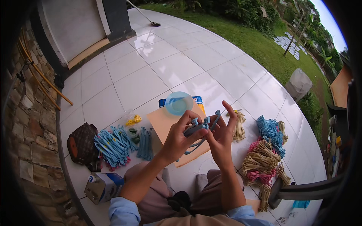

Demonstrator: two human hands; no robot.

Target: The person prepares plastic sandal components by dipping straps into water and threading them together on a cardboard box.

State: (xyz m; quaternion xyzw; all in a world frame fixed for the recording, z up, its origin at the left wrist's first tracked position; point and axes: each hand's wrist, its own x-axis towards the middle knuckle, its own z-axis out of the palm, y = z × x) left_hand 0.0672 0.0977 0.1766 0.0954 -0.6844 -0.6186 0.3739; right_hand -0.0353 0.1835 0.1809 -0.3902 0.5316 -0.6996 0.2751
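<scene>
Above a tan board (160, 122), my two hands meet over a few thin blue straps (215, 119) with flat, knob-like ends. My left hand (176, 137) is closed around them, along with a dark grey rounded piece (191, 130) between thumb and fingers. One blue strap loops down below the fingers. My right hand (221, 141) pinches at the straps with its thumb, while a finger points up and away. How the straps join is partly hidden by the fingers. Just beyond stands a light blue translucent bowl (179, 103).
Blue strap bundles (115, 145) lie left beside a brown bag (82, 145) and a box (103, 188). To the right are tan bundles (260, 160), blue bundles (271, 130) and pink ones. A dark curved bar (309, 192) juts in at lower right. A stone wall borders the left.
</scene>
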